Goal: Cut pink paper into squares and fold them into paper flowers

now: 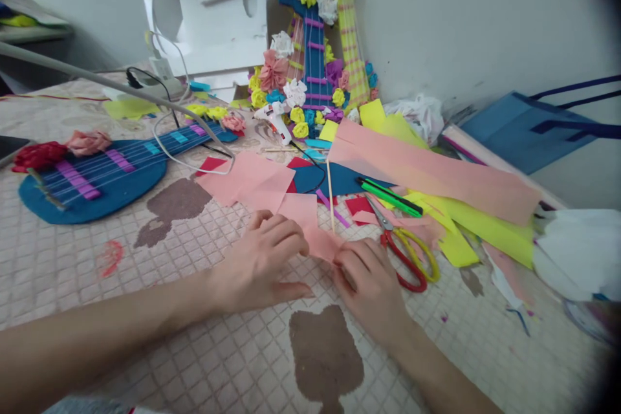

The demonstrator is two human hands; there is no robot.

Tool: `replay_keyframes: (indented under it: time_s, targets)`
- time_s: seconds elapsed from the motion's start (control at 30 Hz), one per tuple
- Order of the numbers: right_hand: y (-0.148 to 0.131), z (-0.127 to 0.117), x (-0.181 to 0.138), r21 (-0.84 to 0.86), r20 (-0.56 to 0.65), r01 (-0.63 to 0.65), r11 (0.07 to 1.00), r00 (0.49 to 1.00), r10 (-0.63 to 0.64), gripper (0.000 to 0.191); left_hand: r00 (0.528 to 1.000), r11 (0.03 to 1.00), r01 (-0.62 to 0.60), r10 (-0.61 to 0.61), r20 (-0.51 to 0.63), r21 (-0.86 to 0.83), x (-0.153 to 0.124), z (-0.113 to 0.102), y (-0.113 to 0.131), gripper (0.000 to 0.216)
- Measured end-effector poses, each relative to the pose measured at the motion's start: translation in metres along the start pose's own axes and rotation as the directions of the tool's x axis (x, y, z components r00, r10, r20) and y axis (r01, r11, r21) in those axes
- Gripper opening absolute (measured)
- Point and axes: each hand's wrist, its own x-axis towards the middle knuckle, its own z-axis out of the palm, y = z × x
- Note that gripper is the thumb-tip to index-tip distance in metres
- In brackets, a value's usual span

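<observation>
My right hand point(371, 284) pinches the corner of a small pink crepe paper piece point(320, 242) low over the table. My left hand point(269, 262) hovers at the other side of it, thumb and fingers apart, holding nothing. More pink paper squares point(257, 178) lie just beyond my left hand. A thin wooden stick point(331, 197) points away from me behind the held piece. Right of it lie scissors point(412, 259) with red and yellow handles and a green utility knife point(391, 197).
A blue paper guitar point(111, 174) with paper flowers lies at left. Upright decorated guitars point(315, 52) lean at the back beside a white glue gun point(274, 121). A long pink strip point(427, 171) covers yellow paper point(499, 229) at right. A white cable point(160, 136) loops over the table.
</observation>
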Motion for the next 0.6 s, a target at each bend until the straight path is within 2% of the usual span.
replay_keyframes:
  time_s: [0.1,0.23,0.33,0.5,0.6]
  targets:
    - [-0.002,0.005,-0.003,0.073,0.139,0.014,0.997,0.990,-0.024,0.012,0.998,0.998,-0.014,0.011,0.056,0.062,-0.002,0.006,0.003,0.003]
    - [0.003,0.004,-0.005,0.244,0.278,-0.108,0.964,0.960,0.037,0.015,0.993,1.000,0.013,-0.015,0.116,0.014,-0.004,0.008,-0.001,0.012]
    - [0.008,0.001,-0.005,0.306,0.322,-0.181,0.935,0.944,0.078,0.016,0.988,0.998,0.061,-0.060,0.141,-0.006,-0.005,0.007,-0.005,0.011]
    - [0.011,-0.002,-0.004,0.325,0.343,-0.169,0.930,0.938,0.051,0.012,0.971,0.982,0.190,-0.187,0.151,-0.005,-0.005,0.006,-0.009,0.007]
    - [0.009,-0.002,-0.003,0.342,0.348,-0.203,0.917,0.934,0.077,0.012,0.959,0.977,0.214,-0.210,0.192,0.003,-0.005,0.006,-0.012,0.006]
